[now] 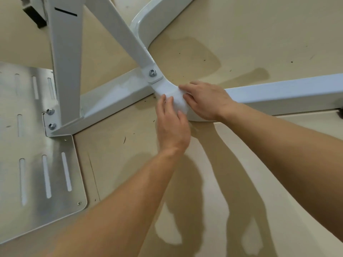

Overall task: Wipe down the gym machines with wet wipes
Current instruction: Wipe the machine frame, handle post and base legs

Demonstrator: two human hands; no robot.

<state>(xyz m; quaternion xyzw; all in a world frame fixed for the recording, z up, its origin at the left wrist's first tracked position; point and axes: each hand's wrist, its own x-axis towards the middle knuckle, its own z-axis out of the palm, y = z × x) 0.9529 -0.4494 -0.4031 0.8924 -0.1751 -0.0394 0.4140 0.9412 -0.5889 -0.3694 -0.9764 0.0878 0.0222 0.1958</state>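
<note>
Two bare forearms (130,201) are stretched from the lower edge toward a white wet wipe (177,102), which is draped over the curved joint of a white painted metal machine frame (278,89) on the beige floor (241,43). The wipe is pressed against the joint by the left hand (172,125) from the near side and by the right hand (206,102) from the right, the fingers of both laid close together and nearly straight. A slotted brushed-metal footplate (37,173) is seen beside the frame at the left.
</note>
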